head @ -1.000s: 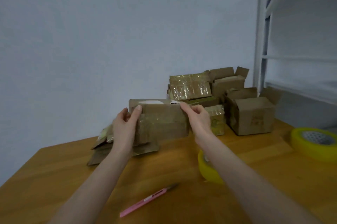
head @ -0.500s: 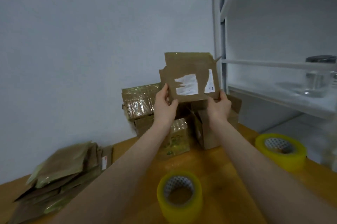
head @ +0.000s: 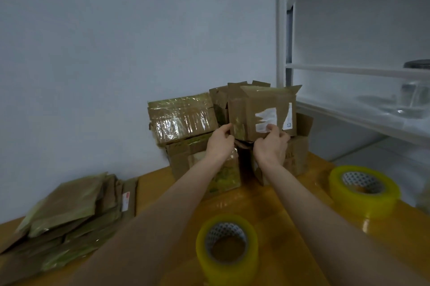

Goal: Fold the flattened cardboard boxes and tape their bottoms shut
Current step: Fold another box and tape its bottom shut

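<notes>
I hold a small brown cardboard box (head: 260, 111) with torn white label scraps in front of the stack of folded boxes (head: 183, 118) by the wall. It is opened into a box shape, top flaps up. My left hand (head: 221, 140) pinches its lower left corner. My right hand (head: 271, 144) grips its lower edge, thumb on the label. A pile of flattened boxes (head: 69, 213) lies at the left of the wooden table (head: 290, 216). Two yellow tape rolls stand on the table, one near me (head: 226, 250), one at the right (head: 364, 190).
Assembled boxes (head: 297, 155) are stacked against the grey wall behind the held box. A white shelf rack (head: 358, 71) stands at the right with a glass jar (head: 416, 85) on it.
The flat box I lifted from the pile has been opened from a flat sheet into a box shape and lowered toward the stack. My hands shifted to its lower edge.
</notes>
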